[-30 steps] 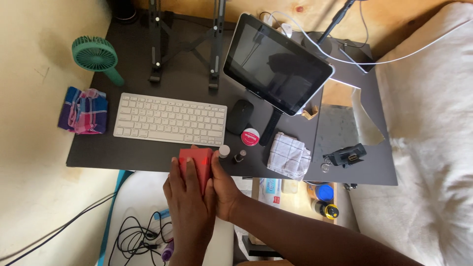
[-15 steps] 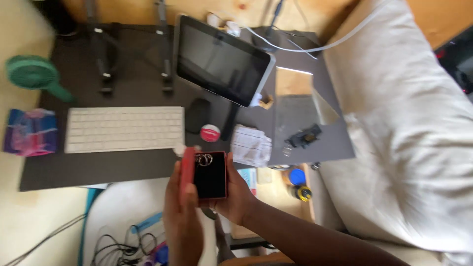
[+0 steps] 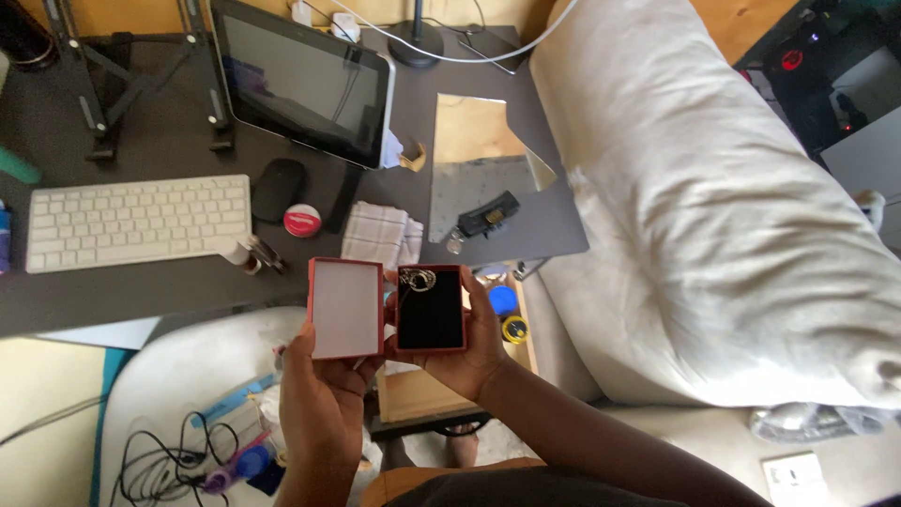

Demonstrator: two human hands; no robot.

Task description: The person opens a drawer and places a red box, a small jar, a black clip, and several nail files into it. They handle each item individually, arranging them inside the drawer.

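Fig.: head view, both hands below desk edge. I see the left hand (image 3: 324, 399) w/ fingers closed around the red lid (image 3: 345, 308), white lining facing up; only the thumb shows at the lid's lower edge, other fingers hidden behind it. The right hand (image 3: 469, 352) cups the red box base (image 3: 431, 309), fingers wrapped on its right side & thumb at its left rim. Black insert inside; a small metallic piece (image 3: 418, 279) sits at the insert's top, too small for me to tell its kind. Lid & base lie side by side, inner edges just beside each other; contact not clear.

Hidden/cut off: both forearms run out of frame at bottom. White keyboard (image 3: 138, 222) is cut at its left end; tablet (image 3: 305, 80) is cut at top. Checked cloth (image 3: 380, 235) is partly covered by the box tops. Blue & yellow round items (image 3: 507, 314) beside the right hand are half hidden, kind unclear.

Edges/room: dark desk (image 3: 141, 291) front edge runs just above the lid. Black mouse (image 3: 279, 188) & red round tin (image 3: 302, 221) lie near that edge, apart from the hands. Large white cushion (image 3: 713, 207) fills the right side, near the right hand. Cable tangle (image 3: 178, 460) lies lower left, well apart from the box.
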